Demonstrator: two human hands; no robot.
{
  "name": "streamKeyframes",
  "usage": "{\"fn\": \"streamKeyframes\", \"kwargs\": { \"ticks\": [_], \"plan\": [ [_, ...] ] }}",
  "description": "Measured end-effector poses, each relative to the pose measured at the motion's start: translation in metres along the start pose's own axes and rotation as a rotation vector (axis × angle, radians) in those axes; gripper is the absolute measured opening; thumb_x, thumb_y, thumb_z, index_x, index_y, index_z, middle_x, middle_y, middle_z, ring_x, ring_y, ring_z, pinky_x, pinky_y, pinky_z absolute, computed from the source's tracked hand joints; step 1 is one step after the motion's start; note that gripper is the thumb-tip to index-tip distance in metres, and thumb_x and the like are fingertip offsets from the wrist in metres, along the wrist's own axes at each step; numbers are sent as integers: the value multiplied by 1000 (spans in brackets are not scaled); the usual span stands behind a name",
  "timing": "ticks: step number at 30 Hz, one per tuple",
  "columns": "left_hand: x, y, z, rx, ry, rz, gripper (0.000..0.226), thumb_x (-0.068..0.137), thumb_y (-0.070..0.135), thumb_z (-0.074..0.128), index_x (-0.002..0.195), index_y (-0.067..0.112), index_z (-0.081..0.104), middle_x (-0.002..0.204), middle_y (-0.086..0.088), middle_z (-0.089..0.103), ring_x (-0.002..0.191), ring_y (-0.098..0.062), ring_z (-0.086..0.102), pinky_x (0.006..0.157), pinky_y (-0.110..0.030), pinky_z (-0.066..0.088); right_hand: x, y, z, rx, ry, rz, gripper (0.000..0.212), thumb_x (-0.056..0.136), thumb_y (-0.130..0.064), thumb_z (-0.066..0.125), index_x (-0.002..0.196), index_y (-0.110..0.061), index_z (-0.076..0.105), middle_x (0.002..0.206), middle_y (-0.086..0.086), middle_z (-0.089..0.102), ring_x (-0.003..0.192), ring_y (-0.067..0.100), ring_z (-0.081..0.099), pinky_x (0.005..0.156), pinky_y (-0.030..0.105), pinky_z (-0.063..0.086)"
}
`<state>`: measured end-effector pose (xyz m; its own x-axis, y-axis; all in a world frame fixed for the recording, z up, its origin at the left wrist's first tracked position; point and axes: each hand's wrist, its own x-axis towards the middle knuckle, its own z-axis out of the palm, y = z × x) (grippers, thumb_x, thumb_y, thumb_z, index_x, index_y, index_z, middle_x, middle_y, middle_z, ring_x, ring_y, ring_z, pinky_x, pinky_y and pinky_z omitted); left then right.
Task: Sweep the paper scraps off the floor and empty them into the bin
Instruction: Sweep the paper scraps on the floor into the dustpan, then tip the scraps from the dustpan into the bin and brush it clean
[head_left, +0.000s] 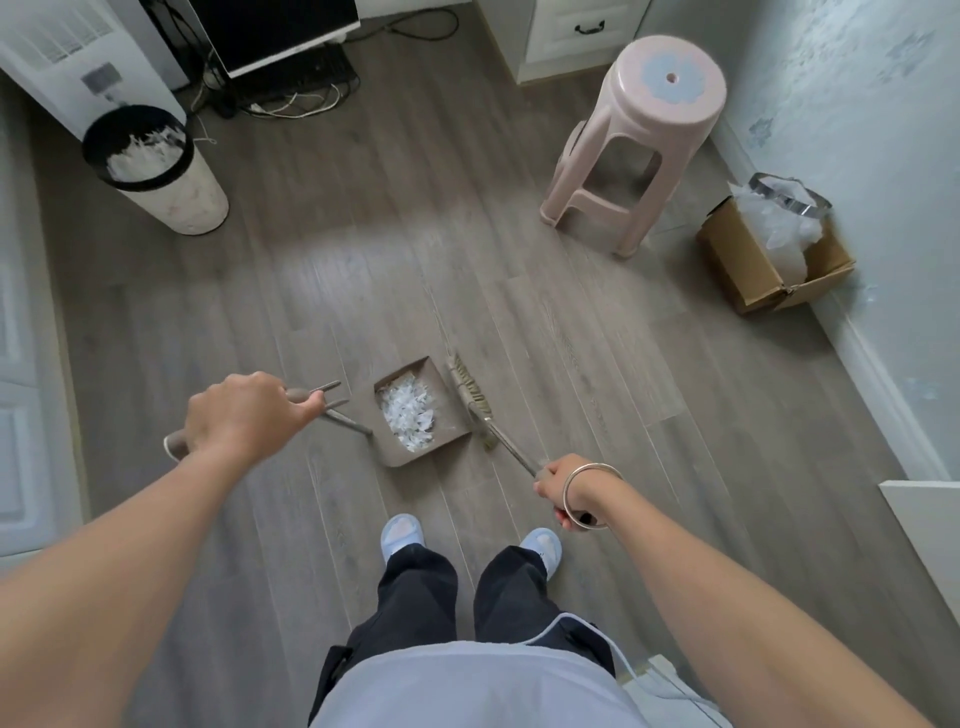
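Observation:
A brown dustpan (400, 451) rests on the grey wood floor just ahead of my feet, with a heap of white paper scraps (408, 415) inside it. My left hand (244, 415) grips the top of the dustpan's long handle (343, 415). The broom head (470, 400) lies against the pan's right edge. My right hand (569, 491), wearing a metal bangle, grips the broom handle. The bin (156, 171), round with a black liner and white scraps inside, stands at the far left.
A pink plastic stool (639, 140) stands at the far right. A cardboard box (769, 265) with clear plastic sits by the right wall. A monitor, cables and a white cabinet line the back. My blue slippers (402, 535) are close behind the pan.

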<state>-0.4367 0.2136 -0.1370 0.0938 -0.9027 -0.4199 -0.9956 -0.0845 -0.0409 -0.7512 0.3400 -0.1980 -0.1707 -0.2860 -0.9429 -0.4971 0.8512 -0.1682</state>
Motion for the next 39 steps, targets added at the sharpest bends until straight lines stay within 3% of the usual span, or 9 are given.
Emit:
{"fn": "streamKeyframes", "kwargs": {
  "ticks": [3, 6, 8, 16, 21, 24, 27, 33, 39],
  "plan": [
    [13, -12, -6, -3, 1, 41, 51, 86, 64, 52, 68, 18, 64, 64, -1, 46, 70, -28, 51, 64, -31, 38, -16, -31, 10, -86, -26, -15, 30, 98, -16, 46, 123, -7, 57, 65, 1, 49, 44, 14, 46, 38, 21, 41],
    [26, -35, -12, -48, 17, 38, 51, 86, 64, 52, 68, 18, 64, 72, -4, 54, 70, -28, 52, 64, -31, 39, -24, -57, 7, -63, 17, 30, 18, 97, -19, 46, 104, -14, 61, 59, 6, 46, 32, 14, 40, 37, 17, 36],
    [33, -53, -15, -73, 30, 5, 52, 85, 65, 52, 69, 17, 65, 72, -4, 56, 70, -28, 53, 64, -31, 39, -28, -73, 4, -20, 45, 48, 15, 93, -20, 49, 98, -13, 61, 60, 6, 45, 37, 13, 40, 37, 17, 35],
    [44, -123, -38, -212, 73, -157, 51, 85, 63, 53, 75, 14, 67, 80, -9, 65, 78, -32, 59, 68, -33, 39, -44, -161, -16, -96, 116, -7, 29, 88, -22, 55, 111, -8, 65, 70, 7, 49, 43, 14, 45, 40, 15, 37],
    [44, -157, -54, -290, 135, -253, 50, 85, 63, 53, 79, 15, 67, 91, -14, 69, 89, -36, 64, 71, -34, 43, -44, -222, -25, -148, 179, -84, 31, 83, -23, 57, 110, -8, 63, 70, 10, 53, 52, 20, 47, 55, 24, 37],
    [41, -180, -64, -344, 165, -329, 49, 86, 62, 52, 78, 16, 65, 91, -15, 69, 90, -36, 64, 72, -34, 43, -42, -258, -27, -145, 194, -126, 11, 86, -17, 57, 96, -12, 59, 72, 8, 47, 44, 17, 45, 47, 18, 39],
    [41, -199, -74, -384, 211, -408, 49, 88, 62, 50, 76, 16, 61, 91, -15, 69, 87, -35, 63, 71, -34, 42, -39, -294, -30, -154, 175, -151, 6, 85, -16, 59, 88, -10, 56, 72, 7, 48, 48, 17, 48, 48, 20, 42],
    [55, -218, -108, -387, 300, -616, 65, 82, 74, 47, 89, 16, 75, 86, -11, 68, 83, -33, 62, 71, -34, 44, -33, -394, -53, -330, 144, -193, 18, 89, -20, 60, 78, -10, 50, 57, 6, 49, 26, 12, 42, 36, 12, 35],
    [81, -210, -150, -431, 328, -714, 55, 76, 78, 54, 95, 32, 78, 82, -2, 66, 74, -27, 56, 67, -32, 44, -29, -485, -86, -464, 146, -306, 16, 84, -21, 65, 80, -11, 53, 58, 6, 51, 34, 14, 45, 41, 17, 37]
  ]
}}
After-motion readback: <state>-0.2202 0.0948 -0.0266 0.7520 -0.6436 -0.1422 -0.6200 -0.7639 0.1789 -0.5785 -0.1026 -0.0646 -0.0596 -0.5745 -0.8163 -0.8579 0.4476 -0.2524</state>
